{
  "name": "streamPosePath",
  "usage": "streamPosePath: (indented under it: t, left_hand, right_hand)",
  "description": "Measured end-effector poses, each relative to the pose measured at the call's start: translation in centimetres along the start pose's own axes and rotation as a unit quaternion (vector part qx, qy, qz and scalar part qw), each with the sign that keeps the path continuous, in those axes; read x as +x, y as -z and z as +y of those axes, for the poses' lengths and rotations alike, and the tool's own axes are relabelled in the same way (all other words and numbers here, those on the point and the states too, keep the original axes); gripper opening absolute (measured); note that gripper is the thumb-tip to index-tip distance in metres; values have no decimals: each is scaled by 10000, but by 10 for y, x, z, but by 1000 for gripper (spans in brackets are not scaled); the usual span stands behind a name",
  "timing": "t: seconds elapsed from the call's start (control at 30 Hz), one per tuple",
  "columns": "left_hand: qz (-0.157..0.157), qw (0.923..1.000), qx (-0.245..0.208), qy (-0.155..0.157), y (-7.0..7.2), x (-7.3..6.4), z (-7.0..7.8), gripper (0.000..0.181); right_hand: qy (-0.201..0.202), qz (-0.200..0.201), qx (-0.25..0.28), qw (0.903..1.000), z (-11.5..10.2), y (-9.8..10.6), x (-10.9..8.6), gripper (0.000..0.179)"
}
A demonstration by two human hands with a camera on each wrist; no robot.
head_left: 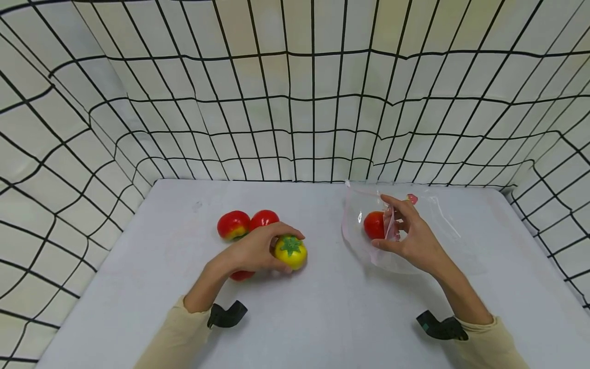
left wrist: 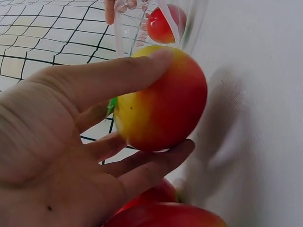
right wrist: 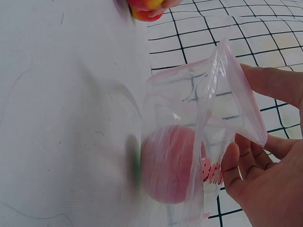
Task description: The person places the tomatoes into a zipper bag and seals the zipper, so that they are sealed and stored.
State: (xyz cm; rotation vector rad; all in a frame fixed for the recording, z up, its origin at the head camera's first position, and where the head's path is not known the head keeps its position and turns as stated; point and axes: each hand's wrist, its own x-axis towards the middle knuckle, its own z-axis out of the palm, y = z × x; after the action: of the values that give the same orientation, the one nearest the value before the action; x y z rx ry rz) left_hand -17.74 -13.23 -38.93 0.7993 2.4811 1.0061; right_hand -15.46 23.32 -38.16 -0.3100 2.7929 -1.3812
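Note:
My left hand (head_left: 253, 250) grips a yellow-and-red toy tomato (head_left: 297, 256) with a green star-shaped calyx; the thumb lies across one side and fingers support the other in the left wrist view. To its right, my right hand (head_left: 417, 243) holds the mouth of a clear plastic bag (right wrist: 213, 94) apart. The bag has a pink-tinted edge and a small red print. Inside it rests a red tomato (head_left: 372, 225), seen through the film. Beside my left hand lie more red tomatoes (head_left: 233, 224), one of them (head_left: 241, 275) mostly hidden under the wrist.
A white table (head_left: 318, 318) carries everything. Black wire mesh (head_left: 313, 113) over pale panels stands along its back and sides. Black wrist-camera mounts (head_left: 227, 314) sit at both sleeves.

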Motion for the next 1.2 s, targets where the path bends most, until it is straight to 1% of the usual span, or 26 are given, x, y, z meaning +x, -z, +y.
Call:
streamPosePath:
  t: [0.17, 0.33, 0.53, 0.67, 0.83, 1.2]
  left_hand:
    - [361, 9993, -107, 7, 0, 5, 2, 65]
    - [619, 9976, -301, -111, -1, 11, 3, 67]
    - [694, 9962, -483, -199, -1, 18, 3, 68]
    - [720, 9962, -477, -117, -2, 22, 3, 70]
    - [862, 9952, -473, -14, -3, 27, 4, 73]
    - [1162, 9901, -737, -285, -8, 37, 8, 72]
  right_hand:
    - [13, 1, -20, 10000, 1, 0, 0, 100]
    - [2, -4, -15, 10000, 1, 0, 0, 100]
    - [25, -14, 17, 10000, 1, 0, 0, 100]
    - [40, -19, 0, 10000, 1, 0, 0, 100]
    - [66, -3, -14, 10000, 0, 1, 0, 99]
    - [70, -26, 67, 9999, 1, -1, 1, 100]
